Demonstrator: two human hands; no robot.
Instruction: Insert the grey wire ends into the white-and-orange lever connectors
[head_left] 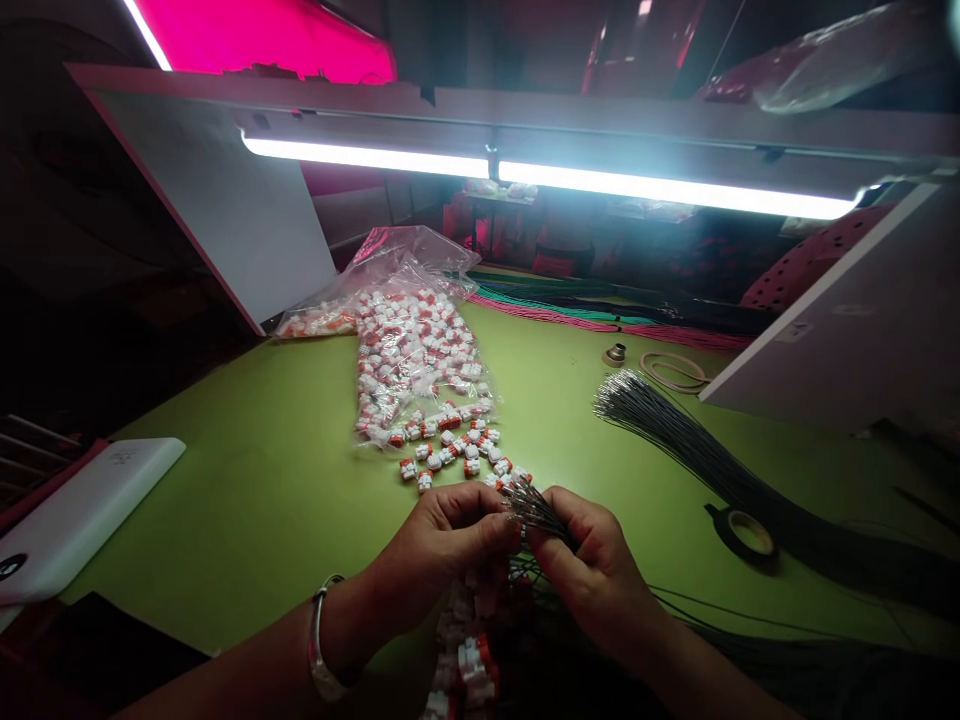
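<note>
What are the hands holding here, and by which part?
The left hand and right hand pinch a bundle of thin dark wires near its bare metal ends.

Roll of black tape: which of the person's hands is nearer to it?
Right: the right hand sits left of the roll of black tape in view; the left hand lies farther left.

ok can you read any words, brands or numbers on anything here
Nothing can be read. The faint mark on the white flat device is too blurred, and the small label on the white panel at right is too small.
</note>
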